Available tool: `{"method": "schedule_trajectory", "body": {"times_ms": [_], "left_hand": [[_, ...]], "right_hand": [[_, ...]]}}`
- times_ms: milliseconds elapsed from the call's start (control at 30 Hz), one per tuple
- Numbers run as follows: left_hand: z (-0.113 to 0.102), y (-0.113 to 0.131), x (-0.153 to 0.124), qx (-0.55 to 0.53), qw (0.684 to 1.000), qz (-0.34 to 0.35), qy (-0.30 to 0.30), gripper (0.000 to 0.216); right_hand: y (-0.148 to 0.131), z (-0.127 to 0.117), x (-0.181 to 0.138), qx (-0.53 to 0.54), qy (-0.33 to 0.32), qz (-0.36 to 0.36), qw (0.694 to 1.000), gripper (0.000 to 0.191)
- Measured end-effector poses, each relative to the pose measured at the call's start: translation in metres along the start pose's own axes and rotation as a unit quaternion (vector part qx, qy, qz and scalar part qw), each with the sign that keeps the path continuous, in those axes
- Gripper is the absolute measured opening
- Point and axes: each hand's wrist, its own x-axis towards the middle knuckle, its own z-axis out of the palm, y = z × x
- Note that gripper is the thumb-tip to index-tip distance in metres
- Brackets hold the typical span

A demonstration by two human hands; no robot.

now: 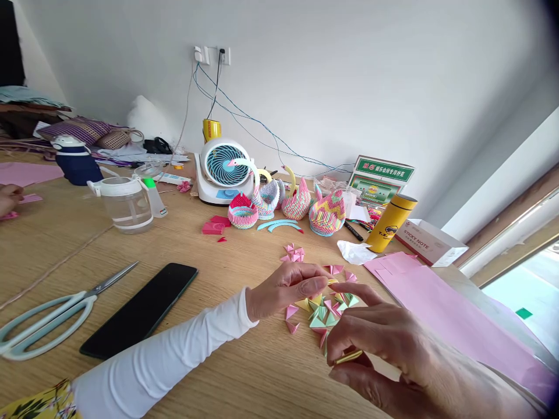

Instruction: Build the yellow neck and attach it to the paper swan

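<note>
My left hand point(286, 288), in a white sleeve, reaches over a heap of small folded paper triangles point(323, 311) in pink, green and yellow, its fingertips pinched on a yellow piece at the heap's top. My right hand point(393, 349) hovers close to the camera at the lower right, thumb and fingers pinched on a thin yellow folded paper piece point(348, 357). More pink triangles point(293, 254) lie a little farther back on the wooden table point(244, 372).
Scissors point(52, 314) and a black phone point(142, 308) lie at the left. Behind stand several origami swans point(297, 203), a small fan point(222, 171), a clear jug point(124, 203), a yellow flask point(391, 222), a sticky-note box point(430, 241). Pink paper sheets point(449, 314) lie right. Another person's hand point(9, 198) shows far left.
</note>
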Motion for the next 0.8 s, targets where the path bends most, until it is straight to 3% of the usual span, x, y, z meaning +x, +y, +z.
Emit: {"method": "schedule_trajectory", "body": {"times_ms": [233,500,800], "left_hand": [[0.001,0.0,0.0,0.005,1.0,0.002,0.003,0.036],[0.0,0.009,0.001,0.069,0.997,-0.003,-0.019,0.038],[0.001,0.011,0.002,0.049,0.998,0.006,-0.047,0.036]], "right_hand": [[0.004,0.001,0.0,0.003,0.009,-0.015,1.0,0.016],[0.001,0.005,-0.003,-0.025,-0.014,-0.002,1.0,0.016],[0.0,0.006,-0.001,-0.029,-0.05,0.011,0.998,0.016]]}}
